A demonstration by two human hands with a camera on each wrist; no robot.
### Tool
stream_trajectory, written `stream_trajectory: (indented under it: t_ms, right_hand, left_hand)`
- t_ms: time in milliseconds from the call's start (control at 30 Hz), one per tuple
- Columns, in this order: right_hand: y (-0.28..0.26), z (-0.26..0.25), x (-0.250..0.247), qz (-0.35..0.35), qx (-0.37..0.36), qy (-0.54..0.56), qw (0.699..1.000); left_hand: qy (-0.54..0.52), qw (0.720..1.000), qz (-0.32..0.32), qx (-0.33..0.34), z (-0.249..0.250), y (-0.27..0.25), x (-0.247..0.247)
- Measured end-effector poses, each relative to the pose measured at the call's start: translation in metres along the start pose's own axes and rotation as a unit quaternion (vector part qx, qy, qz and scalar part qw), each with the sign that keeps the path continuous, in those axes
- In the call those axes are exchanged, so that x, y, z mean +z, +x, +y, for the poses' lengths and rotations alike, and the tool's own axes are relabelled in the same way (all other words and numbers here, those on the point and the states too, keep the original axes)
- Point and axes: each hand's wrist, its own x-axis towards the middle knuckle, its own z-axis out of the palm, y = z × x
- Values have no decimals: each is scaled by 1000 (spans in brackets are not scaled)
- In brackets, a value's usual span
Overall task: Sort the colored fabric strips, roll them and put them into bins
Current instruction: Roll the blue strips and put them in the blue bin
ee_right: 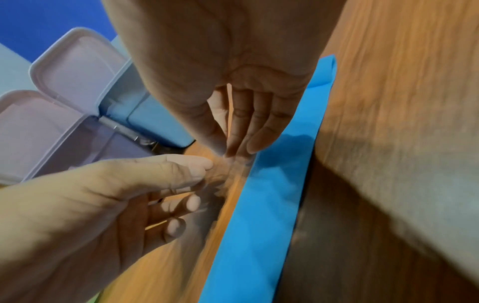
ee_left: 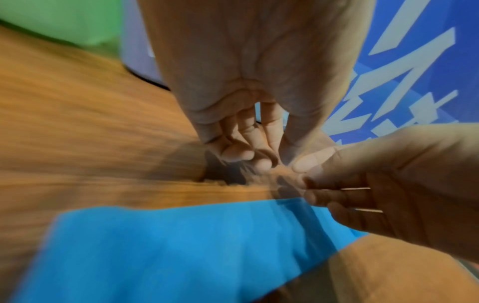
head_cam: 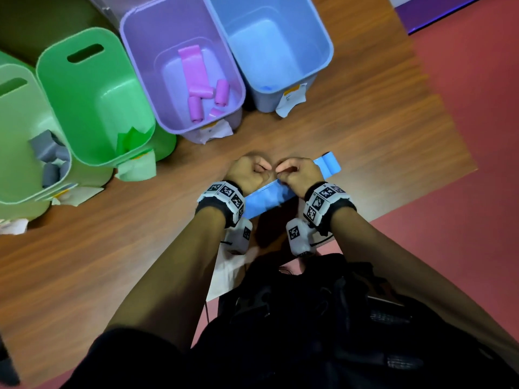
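Note:
A long blue fabric strip point(head_cam: 266, 200) lies flat on the wooden table, running from below my wrists up to the right, where its far end point(head_cam: 328, 164) is folded over. Both hands hover close together above it. My left hand point(head_cam: 250, 171) has loosely curled fingers point(ee_left: 241, 153) and holds nothing. My right hand point(head_cam: 297, 172) points its fingertips point(ee_right: 256, 143) down at the table beside the strip's edge point(ee_right: 272, 205), nothing visible between them. In the left wrist view the blue strip point(ee_left: 181, 246) spreads below both hands. The blue bin point(head_cam: 328, 51) stands behind, nearly bare inside.
Left of the blue bin a purple bin point(head_cam: 146, 80) holds several pink rolls point(head_cam: 196, 108). A green bin point(head_cam: 92, 108) has green fabric point(head_cam: 132, 138), and a pale green bin point(head_cam: 16, 136) has grey strips point(head_cam: 47, 153). The table edge point(head_cam: 421, 197) meets red floor on the right.

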Motion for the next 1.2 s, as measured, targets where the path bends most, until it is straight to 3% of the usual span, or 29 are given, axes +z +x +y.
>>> stream_trajectory:
  t_ms: [200, 400, 533, 700, 967, 1200]
  right_hand:
    - [13, 19, -58, 74, 24, 4, 997]
    - [25, 36, -101, 95, 34, -3, 995]
    - [31, 46, -119, 81, 65, 0, 995]
    - [34, 51, -126, 21, 100, -7, 995]
    - [34, 35, -117, -7, 69, 1, 998]
    - [28, -21, -88, -15, -1, 41, 999]
  left_hand:
    - [26, 998, -45, 37, 49, 32, 42]
    - [65, 995, -58, 48, 80, 59, 78]
    - [116, 989, -80, 41, 93, 70, 94]
    - [180, 982, -47, 36, 98, 76, 104]
    - [148, 989, -7, 28, 97, 62, 83]
    - [81, 995, 50, 34, 95, 29, 24]
